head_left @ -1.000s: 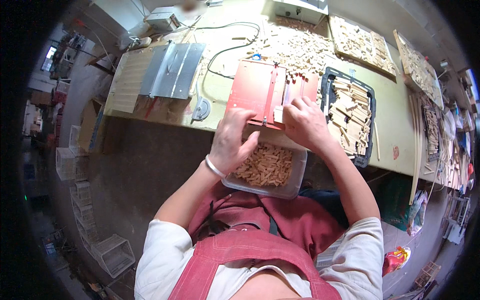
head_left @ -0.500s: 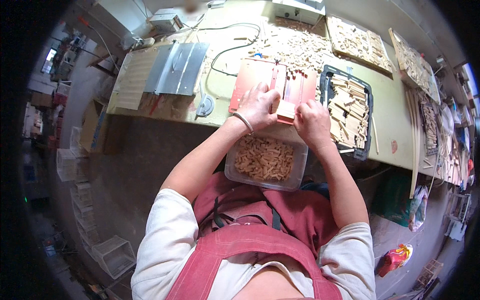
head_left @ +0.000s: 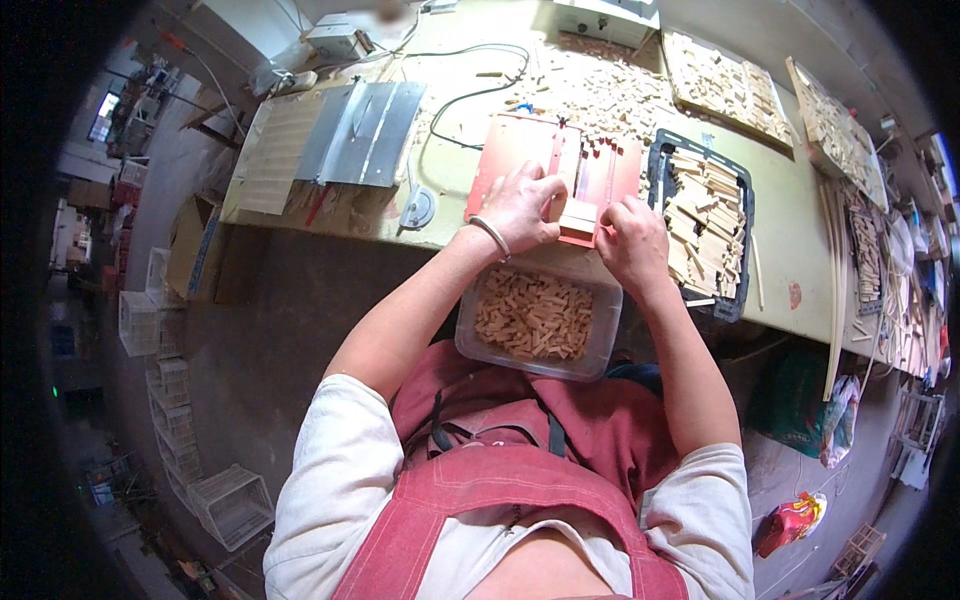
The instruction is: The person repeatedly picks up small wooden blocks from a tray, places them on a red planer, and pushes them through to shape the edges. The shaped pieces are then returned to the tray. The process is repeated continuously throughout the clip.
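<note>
A red flat plate point(head_left: 500, 150) with a lengthwise slot lies at the table's near edge. On its near part a short pale wooden strip point(head_left: 578, 217) lies crosswise between my hands. My left hand point(head_left: 520, 212) rests on the plate with thumb and fingers closed at the strip's left end. At the strip's right end my right hand point(head_left: 632, 240) has its fingers pinched together; the fingertips are partly hidden. Below the hands, a clear plastic tub point(head_left: 609, 330) in front of my lap holds many small cut wood pieces point(head_left: 530, 315).
Right of the plate is a black crate point(head_left: 741, 260) of wooden strips. Loose wood bits point(head_left: 610, 95) heap behind it. Boards point(head_left: 770, 125) of pieces lie far right. A grey metal plate point(head_left: 375, 135), a protractor-like gauge point(head_left: 419, 208) and a black cable point(head_left: 436, 125) are to the left.
The whole view has shifted slightly. My left hand's fingers have shifted a little on the plate, and my right hand stays by the strip's end.
</note>
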Demonstrator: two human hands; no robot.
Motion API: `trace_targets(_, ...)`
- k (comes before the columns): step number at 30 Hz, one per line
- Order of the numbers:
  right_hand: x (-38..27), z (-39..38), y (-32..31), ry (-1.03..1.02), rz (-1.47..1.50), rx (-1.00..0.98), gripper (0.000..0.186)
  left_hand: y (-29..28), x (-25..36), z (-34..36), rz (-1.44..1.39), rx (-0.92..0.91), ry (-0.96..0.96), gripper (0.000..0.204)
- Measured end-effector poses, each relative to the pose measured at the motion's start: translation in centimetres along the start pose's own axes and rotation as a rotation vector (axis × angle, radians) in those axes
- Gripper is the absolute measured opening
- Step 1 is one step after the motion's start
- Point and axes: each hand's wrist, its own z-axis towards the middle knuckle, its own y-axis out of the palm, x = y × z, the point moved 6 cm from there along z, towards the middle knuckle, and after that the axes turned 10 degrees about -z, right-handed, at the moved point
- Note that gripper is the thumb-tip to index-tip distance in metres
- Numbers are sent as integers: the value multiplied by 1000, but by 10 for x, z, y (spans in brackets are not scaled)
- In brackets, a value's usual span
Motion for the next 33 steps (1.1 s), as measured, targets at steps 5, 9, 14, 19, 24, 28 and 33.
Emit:
trace_targets(5, -3, -1, 5, -37, 23, -25, 7, 1, -1, 0, -23, 2, 7, 34)
trace_targets(9, -5, -2, -8, -20, 25, 32, 4, -1, 0, -1, -13, 4, 7, 34)
trace_targets(14, 4, -6, 10, 21, 57, -31, 6, 1, 0, 2, -11, 1, 24, 34)
trace_targets(19, 1, -8, 4, 34, 156, -57, 9, 2, -1, -1, -8, 8, 12, 34)
trace_targets(24, -1, -12, 3, 150, 151, -116, 12, 1, -2, -2, 5, 5, 11, 34)
trace_targets(28, -1, -10, 8, 198, 123, -190, 13, 2, -1, -2, -3, 24, 25, 34)
trace_targets(33, -1, -12, 7, 141, 142, -170, 13, 3, 0, -3, -1, 45, 27, 32)
